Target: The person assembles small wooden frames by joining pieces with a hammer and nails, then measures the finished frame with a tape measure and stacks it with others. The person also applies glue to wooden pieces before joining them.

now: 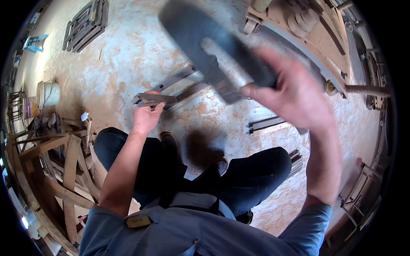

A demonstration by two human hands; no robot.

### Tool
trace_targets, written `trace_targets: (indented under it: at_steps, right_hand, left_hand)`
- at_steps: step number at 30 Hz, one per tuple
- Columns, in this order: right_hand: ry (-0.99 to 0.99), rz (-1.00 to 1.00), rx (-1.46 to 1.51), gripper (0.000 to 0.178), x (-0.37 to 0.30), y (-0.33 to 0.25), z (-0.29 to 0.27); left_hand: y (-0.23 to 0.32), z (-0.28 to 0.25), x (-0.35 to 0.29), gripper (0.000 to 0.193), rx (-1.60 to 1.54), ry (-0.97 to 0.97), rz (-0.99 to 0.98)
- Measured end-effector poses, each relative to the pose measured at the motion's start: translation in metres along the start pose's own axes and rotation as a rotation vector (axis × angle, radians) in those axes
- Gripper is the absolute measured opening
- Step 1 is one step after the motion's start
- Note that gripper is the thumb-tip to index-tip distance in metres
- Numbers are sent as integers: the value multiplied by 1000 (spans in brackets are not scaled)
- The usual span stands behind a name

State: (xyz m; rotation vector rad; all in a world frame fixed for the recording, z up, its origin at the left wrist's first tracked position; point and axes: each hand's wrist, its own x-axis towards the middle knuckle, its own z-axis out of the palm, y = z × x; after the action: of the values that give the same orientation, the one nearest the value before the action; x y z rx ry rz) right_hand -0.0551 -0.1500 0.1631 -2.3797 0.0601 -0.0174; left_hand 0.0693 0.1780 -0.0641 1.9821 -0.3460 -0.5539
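Observation:
My right hand [294, 94] is raised in front of me, its fingers wrapped round the handle of a dark tool that looks like a nail gun [183, 25]. Motion smears both the hand and the tool. Lower and to the left, my left hand [147, 117] grips a short greyish-brown wooden piece [158, 100] at one end of a slatted wooden frame. Two dark wooden bars [178, 77] run from there toward the upper right. Their far ends pass behind the nail gun, so I cannot see how they join there.
Wooden slats [269, 125] lie on the floor to the right, with a bundle of strips [296, 163] by my knee. A workbench [320, 51] stands at the upper right. Stacked frames [87, 26], a blue stool [35, 43], a white bucket [49, 94] and piled timber [70, 170] line the left.

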Motion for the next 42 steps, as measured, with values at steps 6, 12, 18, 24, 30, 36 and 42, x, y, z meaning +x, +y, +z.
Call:
trace_targets:
  at_steps: [6, 12, 18, 24, 30, 36, 42]
  right_hand:
    - [-289, 196, 20, 24, -11, -15, 40]
    - [-140, -125, 82, 33, 13, -69, 52]
    - [-407, -4, -202, 33, 25, -60, 72]
    - [-350, -34, -62, 34, 27, -73, 56]
    - [-373, 1, -209, 36, 32, -60, 69]
    - [-294, -49, -36, 35, 28, -68, 66]
    - [-349, -73, -223, 35, 40, -63, 71]
  left_hand:
    - [19, -1, 4, 25, 403, -35, 87]
    - [-16, -5, 0, 38, 447, -39, 109]
    - [3, -2, 2, 35, 408, -48, 147]
    - [-6, -5, 6, 36, 306, 10, 318]
    - [10, -3, 6, 34, 390, -78, 105]
    - [-23, -2, 8, 35, 535, -62, 271]
    - [-25, -1, 10, 38, 425, -54, 195]
